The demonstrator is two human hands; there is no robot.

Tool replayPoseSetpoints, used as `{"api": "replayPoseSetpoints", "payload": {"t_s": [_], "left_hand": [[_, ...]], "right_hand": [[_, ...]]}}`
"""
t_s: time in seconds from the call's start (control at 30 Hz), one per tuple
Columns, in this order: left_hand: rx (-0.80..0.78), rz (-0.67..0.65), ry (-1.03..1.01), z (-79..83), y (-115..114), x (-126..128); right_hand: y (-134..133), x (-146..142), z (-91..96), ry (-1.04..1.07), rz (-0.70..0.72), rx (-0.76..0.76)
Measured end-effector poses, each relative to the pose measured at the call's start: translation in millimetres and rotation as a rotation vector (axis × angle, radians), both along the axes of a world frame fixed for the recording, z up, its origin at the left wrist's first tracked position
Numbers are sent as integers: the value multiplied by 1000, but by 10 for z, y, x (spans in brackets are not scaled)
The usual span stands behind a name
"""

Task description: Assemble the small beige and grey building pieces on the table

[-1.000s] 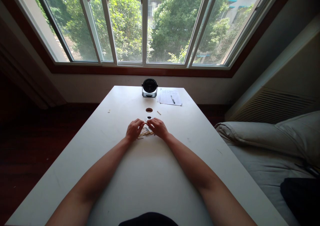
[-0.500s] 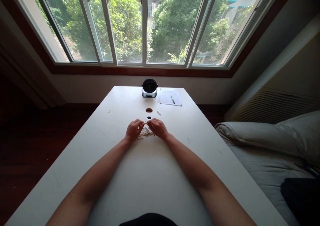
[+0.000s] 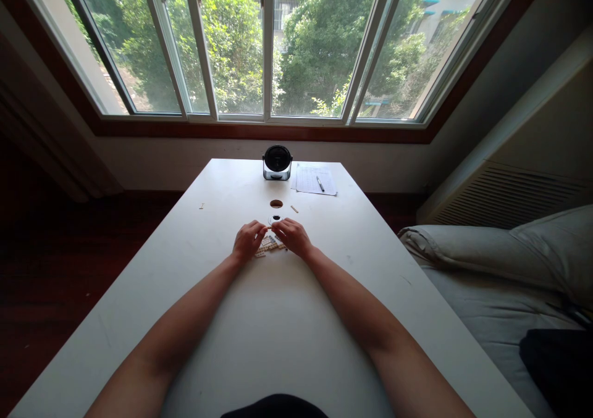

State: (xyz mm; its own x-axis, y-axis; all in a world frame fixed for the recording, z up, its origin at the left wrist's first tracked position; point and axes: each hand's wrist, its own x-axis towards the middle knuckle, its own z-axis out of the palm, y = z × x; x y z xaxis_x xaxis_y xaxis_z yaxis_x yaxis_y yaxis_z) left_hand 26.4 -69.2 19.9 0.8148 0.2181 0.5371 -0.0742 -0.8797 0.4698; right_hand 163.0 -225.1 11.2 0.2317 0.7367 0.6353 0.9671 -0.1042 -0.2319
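My left hand (image 3: pixel 249 241) and my right hand (image 3: pixel 293 236) rest on the white table (image 3: pixel 278 307) with curled fingertips nearly meeting. Small and too far away to make out, something may lie between those fingertips. A flat bunch of small tan wooden pieces (image 3: pixel 269 246) lies just under and between my hands. Directly beyond the fingertips sits a small round disc with a black centre (image 3: pixel 275 220). Farther out lie a brown round piece (image 3: pixel 276 204) and a short tan stick (image 3: pixel 294 209).
A small black-and-silver desk fan (image 3: pixel 277 162) and a sheet of paper (image 3: pixel 315 179) with a pen (image 3: pixel 320 184) stand at the table's far end. A tiny tan piece (image 3: pixel 202 206) lies out to the left. A bed with a pillow (image 3: pixel 504 251) is beyond the right edge.
My hands stay almost where they were, with only slight finger movement at most. The table pieces have not visibly moved.
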Motion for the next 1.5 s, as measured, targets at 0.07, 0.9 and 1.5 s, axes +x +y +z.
{"api": "replayPoseSetpoints", "payload": {"t_s": [0.07, 0.9, 1.5], "left_hand": [[-7, 3, -7, 0, 0, 1], [-16, -5, -15, 11, -1, -5], [-89, 32, -15, -45, 21, 29]], "right_hand": [[0, 2, -1, -6, 1, -6], [0, 0, -9, -10, -7, -13], [3, 27, -46, 31, -3, 28]]}}
